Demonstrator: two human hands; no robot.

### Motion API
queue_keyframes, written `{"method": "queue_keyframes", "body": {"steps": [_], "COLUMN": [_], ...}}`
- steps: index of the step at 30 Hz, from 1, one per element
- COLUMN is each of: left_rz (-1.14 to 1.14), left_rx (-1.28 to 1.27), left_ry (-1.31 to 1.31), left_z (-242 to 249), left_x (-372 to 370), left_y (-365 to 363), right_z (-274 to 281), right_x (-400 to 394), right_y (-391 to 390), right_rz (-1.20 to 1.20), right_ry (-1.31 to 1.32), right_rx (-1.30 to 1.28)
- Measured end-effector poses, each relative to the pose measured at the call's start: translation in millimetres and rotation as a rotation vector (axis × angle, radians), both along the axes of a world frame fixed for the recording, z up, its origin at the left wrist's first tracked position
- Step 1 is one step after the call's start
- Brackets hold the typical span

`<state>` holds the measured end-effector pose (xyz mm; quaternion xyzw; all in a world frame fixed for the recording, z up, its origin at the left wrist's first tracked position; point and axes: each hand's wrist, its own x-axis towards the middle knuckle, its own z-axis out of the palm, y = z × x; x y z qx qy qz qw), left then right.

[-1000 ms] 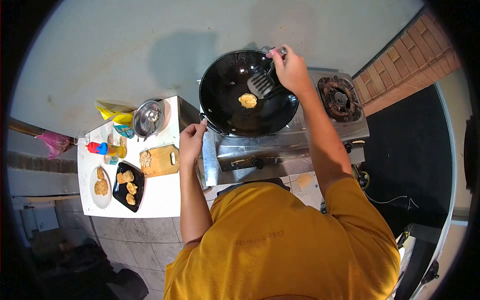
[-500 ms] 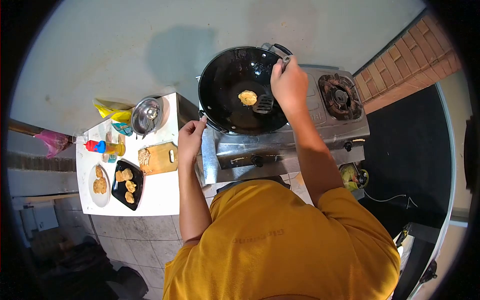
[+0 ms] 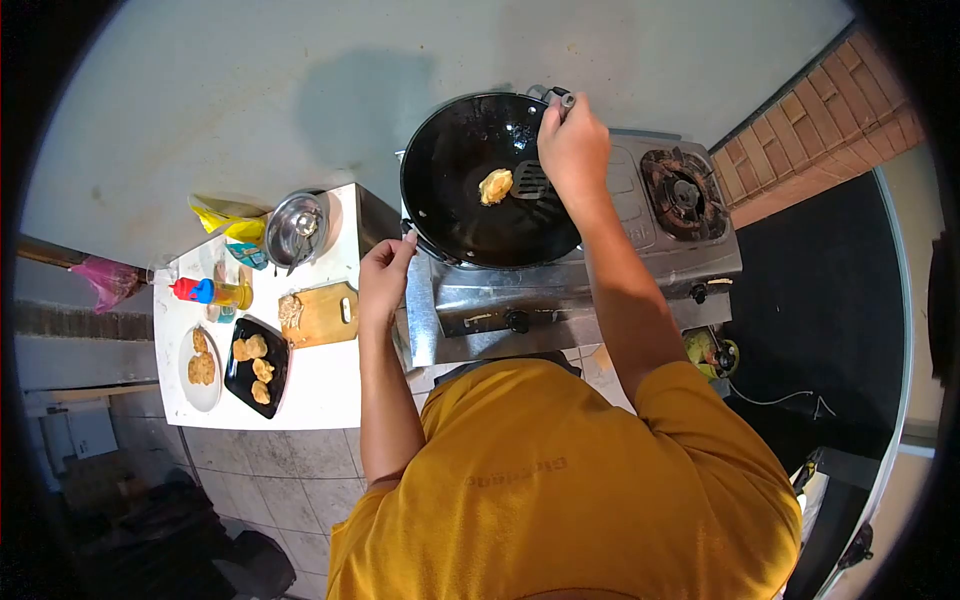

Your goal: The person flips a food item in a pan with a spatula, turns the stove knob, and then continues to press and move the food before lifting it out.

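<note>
A black wok (image 3: 460, 130) sits tilted on the left side of the stove. Inside it lies one golden fried piece (image 3: 495, 187), right beside the slotted blade of a black spatula (image 3: 531, 180). My right hand (image 3: 575, 150) is closed around the spatula's handle, above the wok's right side. At the wok's lower left handle (image 3: 409, 229), my left hand (image 3: 385, 275) pinches with thumb and fingers; the hand partly hides the handle.
Left of the stove (image 3: 590, 290), a white table (image 3: 320, 385) bears a black tray (image 3: 284, 375), a white plate (image 3: 206, 402), a cutting board (image 3: 328, 322), a steel bowl (image 3: 278, 240) and bottles (image 3: 230, 294). A bare burner (image 3: 685, 195) is at right.
The spatula blade has moved up a little beside the fried piece, which has turned and shifted slightly upward. My left hand remains at the wok handle.
</note>
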<state>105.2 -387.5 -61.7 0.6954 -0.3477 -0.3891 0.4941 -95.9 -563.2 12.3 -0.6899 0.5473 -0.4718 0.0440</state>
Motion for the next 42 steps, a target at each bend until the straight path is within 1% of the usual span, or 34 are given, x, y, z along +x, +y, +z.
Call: {"method": "queue_keyframes", "body": {"steps": [2, 4, 13, 16, 19, 23, 25, 28, 35, 38, 41, 42], "left_rz": [0.003, 0.007, 0.007, 0.0, -0.01, -0.005, -0.003, -0.004, -0.015, -0.006, -0.006, -0.006], "left_rx": [0.0, 0.0, -0.002, 0.008, 0.018, 0.001, 0.01, 0.009, -0.001, 0.002, 0.004, 0.008], "left_ry": [0.014, 0.028, 0.009, 0.007, 0.003, 0.023, 0.032, 0.024, 0.013, 0.023, 0.025, 0.023], "left_z": [1, 2, -1, 0, 1, 2, 3, 2, 1, 1, 2, 2], "left_x": [-1, -2, 1, 1, 2, 1, 1, 2, 3, 3, 3, 2], "left_y": [0, 0, 0, 0, 0, 0, -1, -1, -1, -1, -1, -1], "right_z": [0, -2, -1, -1, -1, -1, -4, -4, -9, -10, -8, -11], "right_x": [3, 7, 18, 19, 18, 11, 7, 2, -8, -13, -17, -18], "right_y": [-3, -7, -10, -9, -9, -12, -16, -16, -19, -20, -18, -22], "right_rz": [0.009, 0.035, 0.087, 0.09, 0.084, 0.058, 0.08, 0.063, 0.093, 0.161, 0.198, 0.292], "right_ry": [0.004, -0.034, -0.021, -0.022, -0.022, 0.014, -0.005, 0.06, 0.051, 0.002, 0.074, 0.053], "right_rx": [-0.008, -0.075, -0.021, -0.039, -0.075, -0.04, -0.128, -0.112, -0.114, -0.156, -0.146, -0.147]}}
